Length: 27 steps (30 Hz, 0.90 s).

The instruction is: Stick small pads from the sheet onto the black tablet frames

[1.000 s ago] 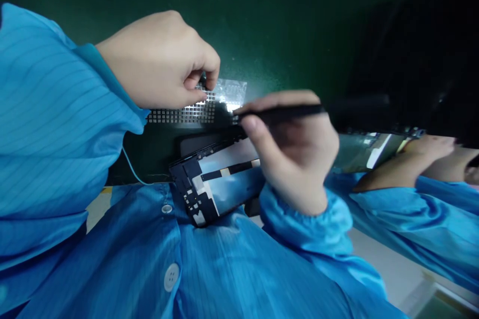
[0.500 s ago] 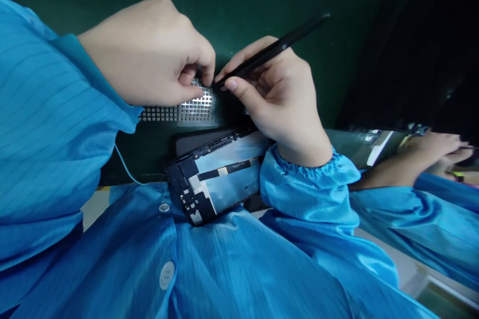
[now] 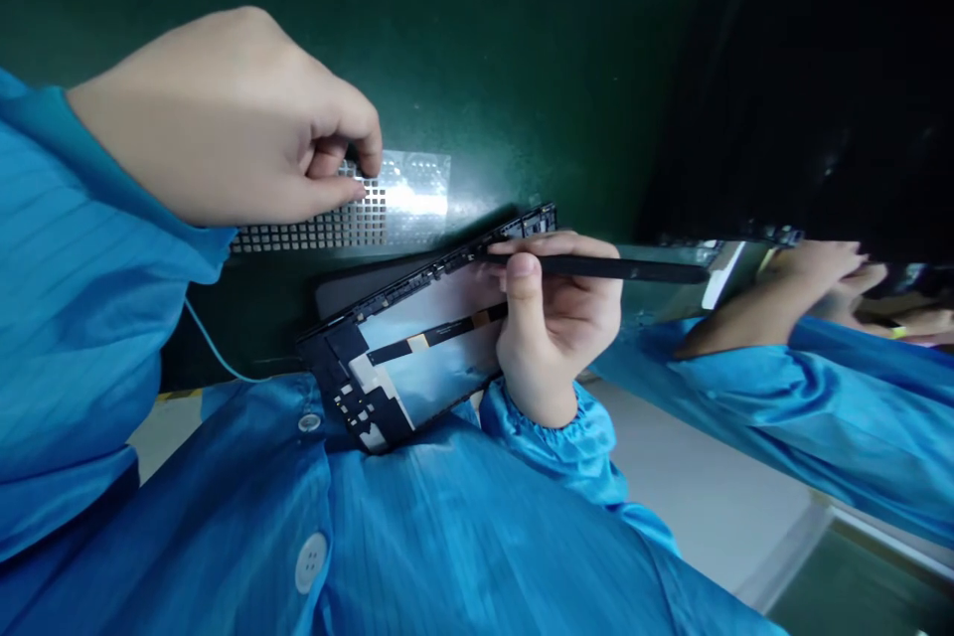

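My left hand (image 3: 231,119) is closed in a pinch on the edge of a shiny sheet of small square pieces (image 3: 373,204) lying on the dark green mat (image 3: 522,50). My right hand (image 3: 556,318) grips black tweezers (image 3: 611,267), held level with the tips at the upper edge of an opened device frame (image 3: 406,338). The frame shows a silvery panel, a thin flex cable and black circuit parts, and it rests tilted against my blue smock.
At the right, another person's hands (image 3: 812,283) in blue sleeves (image 3: 835,397) hold a similar device. A thin light-blue cord (image 3: 213,343) runs from my left sleeve. A pale table edge (image 3: 708,487) lies at lower right.
My right hand came down from the sheet to the frame, and the tweezers swung from pointing up to lying level. My left hand shifted left, still pinching the sheet.
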Each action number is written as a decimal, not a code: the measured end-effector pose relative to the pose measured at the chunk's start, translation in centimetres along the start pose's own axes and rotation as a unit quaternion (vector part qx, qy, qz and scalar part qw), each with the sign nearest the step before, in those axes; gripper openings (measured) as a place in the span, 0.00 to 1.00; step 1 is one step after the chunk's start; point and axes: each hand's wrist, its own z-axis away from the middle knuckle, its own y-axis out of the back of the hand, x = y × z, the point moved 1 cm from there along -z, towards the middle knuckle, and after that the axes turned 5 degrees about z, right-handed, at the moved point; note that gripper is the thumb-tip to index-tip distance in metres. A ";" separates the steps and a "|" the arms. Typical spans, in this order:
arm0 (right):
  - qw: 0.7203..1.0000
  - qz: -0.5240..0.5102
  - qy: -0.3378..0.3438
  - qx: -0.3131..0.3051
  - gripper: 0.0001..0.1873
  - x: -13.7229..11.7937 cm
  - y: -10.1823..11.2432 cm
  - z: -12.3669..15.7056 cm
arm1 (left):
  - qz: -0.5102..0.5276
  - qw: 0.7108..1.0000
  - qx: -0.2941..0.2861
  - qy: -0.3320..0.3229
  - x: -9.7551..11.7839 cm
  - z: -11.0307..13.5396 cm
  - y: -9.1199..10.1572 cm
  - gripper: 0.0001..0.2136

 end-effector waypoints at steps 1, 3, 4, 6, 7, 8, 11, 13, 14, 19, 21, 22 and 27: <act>1.000 0.003 0.009 -0.001 0.05 0.3 -0.2 0.0 | -0.004 1.000 -0.001 0.002 -0.1 0.0 -0.1 0.50; 1.000 0.008 0.022 -0.008 0.06 0.8 -0.3 -0.1 | -0.007 1.000 -0.006 0.005 -0.3 0.1 -0.2 0.52; 0.999 0.011 0.028 -0.011 0.06 1.0 -0.3 -0.2 | -0.007 1.000 -0.004 0.006 -0.5 0.1 -0.3 0.53; 0.998 0.028 0.044 -0.027 0.07 0.9 0.2 -0.3 | -0.002 1.000 0.010 0.007 -0.7 0.3 -0.5 0.51; 0.997 0.045 0.051 -0.046 0.08 0.7 0.6 -0.4 | 0.003 1.000 0.018 0.008 -0.8 0.4 -0.6 0.49; 0.994 0.066 0.057 -0.071 0.08 0.3 1.0 -0.6 | 0.006 1.000 0.023 0.009 -0.9 0.4 -0.7 0.49; 0.983 0.099 0.051 -0.146 0.10 -1.2 1.9 -2.4 | 0.018 1.000 0.005 0.008 -0.7 0.3 -0.6 0.50; 0.978 0.074 0.043 -0.189 0.08 -2.1 1.4 -4.5 | 0.024 1.000 -0.015 0.013 -0.3 0.1 -0.3 0.51; 0.974 0.054 0.041 -0.217 0.06 -2.2 0.8 -5.7 | 0.026 0.999 -0.019 0.019 -0.1 0.1 -0.2 0.50; 0.938 0.010 0.018 -0.347 0.13 -0.6 -3.7 -10.3 | 0.051 0.998 -0.020 0.009 0.2 0.1 0.1 0.40; 0.933 0.016 -0.001 -0.359 0.16 0.1 -4.5 -10.9 | 0.062 0.998 -0.015 -0.008 0.0 0.2 0.0 0.35; 0.933 0.018 -0.005 -0.360 0.17 0.3 -4.7 -10.9 | 0.062 0.998 -0.010 -0.013 0.0 0.3 0.0 0.33; 0.934 0.031 0.005 -0.357 0.20 0.3 -4.7 -10.9 | 0.055 0.998 0.003 -0.030 -0.3 0.4 -0.1 0.28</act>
